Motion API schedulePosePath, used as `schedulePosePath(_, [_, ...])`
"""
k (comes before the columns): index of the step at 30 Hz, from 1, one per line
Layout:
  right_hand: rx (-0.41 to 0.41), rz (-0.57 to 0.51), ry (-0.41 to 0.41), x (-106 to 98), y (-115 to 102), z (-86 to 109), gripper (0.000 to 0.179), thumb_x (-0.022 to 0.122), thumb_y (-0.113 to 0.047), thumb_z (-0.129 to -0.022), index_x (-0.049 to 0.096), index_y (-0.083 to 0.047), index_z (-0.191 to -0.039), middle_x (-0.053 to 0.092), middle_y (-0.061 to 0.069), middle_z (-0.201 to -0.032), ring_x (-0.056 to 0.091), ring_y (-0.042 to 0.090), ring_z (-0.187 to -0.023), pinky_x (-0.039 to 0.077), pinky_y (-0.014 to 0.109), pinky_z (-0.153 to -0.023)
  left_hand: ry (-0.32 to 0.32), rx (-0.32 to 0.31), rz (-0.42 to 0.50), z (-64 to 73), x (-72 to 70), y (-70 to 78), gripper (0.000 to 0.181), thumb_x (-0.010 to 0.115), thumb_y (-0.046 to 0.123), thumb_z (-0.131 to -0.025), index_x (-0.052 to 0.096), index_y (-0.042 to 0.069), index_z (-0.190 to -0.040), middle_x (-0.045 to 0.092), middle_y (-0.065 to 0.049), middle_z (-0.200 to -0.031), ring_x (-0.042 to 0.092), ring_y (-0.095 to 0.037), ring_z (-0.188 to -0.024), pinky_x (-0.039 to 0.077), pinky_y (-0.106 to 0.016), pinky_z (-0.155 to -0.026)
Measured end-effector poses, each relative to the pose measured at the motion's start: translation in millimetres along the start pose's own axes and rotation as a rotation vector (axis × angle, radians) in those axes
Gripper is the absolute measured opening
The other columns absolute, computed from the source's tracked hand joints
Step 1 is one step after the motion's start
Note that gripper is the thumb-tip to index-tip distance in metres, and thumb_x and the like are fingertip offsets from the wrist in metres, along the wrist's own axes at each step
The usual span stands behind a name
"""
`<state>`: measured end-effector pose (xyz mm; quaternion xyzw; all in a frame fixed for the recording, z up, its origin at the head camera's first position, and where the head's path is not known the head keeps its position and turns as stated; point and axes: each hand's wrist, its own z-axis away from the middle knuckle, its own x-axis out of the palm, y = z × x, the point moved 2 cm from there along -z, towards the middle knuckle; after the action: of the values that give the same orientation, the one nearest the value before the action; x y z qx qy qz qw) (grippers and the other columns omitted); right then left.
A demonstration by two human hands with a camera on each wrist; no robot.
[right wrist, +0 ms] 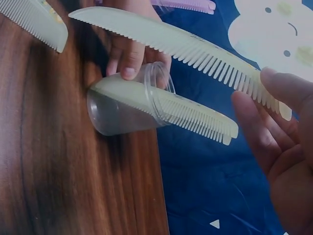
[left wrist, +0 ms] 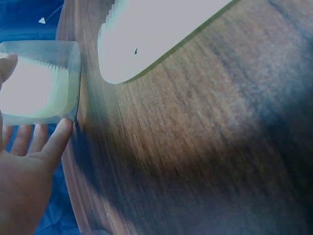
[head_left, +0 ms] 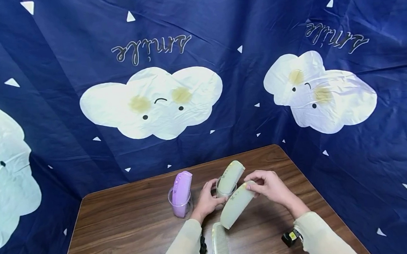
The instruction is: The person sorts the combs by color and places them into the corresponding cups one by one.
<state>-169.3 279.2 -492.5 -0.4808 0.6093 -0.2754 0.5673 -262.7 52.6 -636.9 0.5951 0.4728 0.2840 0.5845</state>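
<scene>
My right hand [head_left: 272, 187] pinches one end of a pale green comb [head_left: 236, 206] between thumb and fingers. The comb slants in the air, its far end pointing down toward me. My left hand [head_left: 206, 200] grips a clear plastic cup [right wrist: 110, 115], thumb on one side and fingers on the other. Inside that cup lean pale green combs [head_left: 231, 176], at least two by their ends in the right wrist view, sticking out past the rim. Another pale green comb [head_left: 220, 248] lies on the table between my forearms.
A second clear cup [head_left: 187, 214] with purple combs [head_left: 182, 187] stands left of my left hand. The brown wooden table [head_left: 125, 230] ends at a blue curtain [head_left: 245, 111] printed with clouds. A small black device [head_left: 289, 238] is at my right wrist.
</scene>
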Motion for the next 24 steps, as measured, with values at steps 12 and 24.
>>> schedulePosePath(12, [-0.069,0.076,0.214,-7.4,-8.9,-12.5,0.019,0.075,-0.008,-0.083,0.071,-0.005,-0.102,0.070,0.009,-0.092,0.067,0.027,-0.060,0.057,0.030,-0.050,0.024,-0.007,-0.084,-3.4,-2.4,-7.2,0.073,0.076,-0.008,-0.068,0.051,0.010,-0.134,0.052,-0.010,-0.128,0.053,-0.027,-0.119,0.055,-0.032,-0.087])
schedulePosePath(24, [-0.097,0.153,0.334,-15.8,-10.5,-24.5,0.017,0.075,-0.012,-0.084,0.072,-0.012,-0.101,0.070,0.007,-0.094,0.067,0.017,-0.063,0.057,0.028,-0.050,-0.001,-0.030,-0.073,-2.4,-2.0,-5.3,0.081,0.084,-0.002,-0.064,0.048,0.011,-0.136,0.049,-0.010,-0.130,0.052,-0.026,-0.118,0.056,-0.032,-0.087])
